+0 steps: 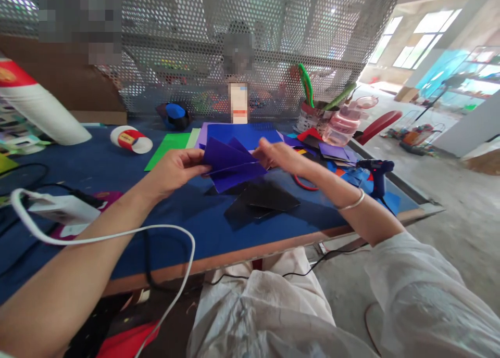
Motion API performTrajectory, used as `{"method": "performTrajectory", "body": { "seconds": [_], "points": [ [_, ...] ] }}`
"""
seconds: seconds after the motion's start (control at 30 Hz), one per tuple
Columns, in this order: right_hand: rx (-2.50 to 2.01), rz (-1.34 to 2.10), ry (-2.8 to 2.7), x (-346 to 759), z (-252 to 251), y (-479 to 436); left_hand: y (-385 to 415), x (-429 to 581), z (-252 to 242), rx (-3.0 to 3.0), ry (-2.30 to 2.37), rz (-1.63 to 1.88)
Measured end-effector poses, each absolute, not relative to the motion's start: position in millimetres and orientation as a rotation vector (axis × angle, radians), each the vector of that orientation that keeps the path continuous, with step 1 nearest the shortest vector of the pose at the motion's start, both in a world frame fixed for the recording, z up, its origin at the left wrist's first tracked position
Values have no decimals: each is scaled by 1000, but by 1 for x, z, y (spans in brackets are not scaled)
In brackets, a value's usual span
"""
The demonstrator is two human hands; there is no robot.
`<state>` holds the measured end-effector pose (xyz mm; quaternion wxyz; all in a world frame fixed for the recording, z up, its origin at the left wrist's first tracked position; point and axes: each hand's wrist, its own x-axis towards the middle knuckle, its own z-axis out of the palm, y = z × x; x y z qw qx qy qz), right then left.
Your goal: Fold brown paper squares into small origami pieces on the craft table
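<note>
A folded piece of dark blue paper [230, 163] is held above the blue table [183, 222], between both hands. My left hand [174, 170] pinches its left edge with thumb on top. My right hand [279, 155] grips its right edge, fingers closed on the fold. Just below it, folded black paper pieces [260, 199] lie on the table. Behind the hands lie flat blue and purple sheets [242, 131] and a green sheet [166, 147].
A blue glue gun [375, 173] stands at the right table edge, with red scissors [304, 183] near my right wrist. A white power strip [58, 207] and cables lie left. Tape rolls [130, 138], a plastic jar [344, 124] and a perforated metal screen [273, 46] stand behind.
</note>
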<state>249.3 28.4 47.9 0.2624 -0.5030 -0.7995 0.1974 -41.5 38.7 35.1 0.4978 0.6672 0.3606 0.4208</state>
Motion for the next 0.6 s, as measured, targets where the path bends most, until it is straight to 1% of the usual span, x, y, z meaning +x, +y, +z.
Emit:
{"method": "performTrajectory", "body": {
  "seconds": [0.07,0.17,0.33,0.43,0.6],
  "points": [
    [-1807,196,-2096,278,62,49,41,-43,34,1596,887,1089],
    [-2108,50,-1994,324,71,77,44,-44,32,1556,895,1167],
    [-2370,56,-1953,361,51,100,45,-43,31,1520,896,1201],
    [-2411,105,-1969,361,41,107,45,-42,32,1513,900,1200],
    [-2381,184,-1949,353,41,113,45,-41,32,1507,904,1205]
  ]
}}
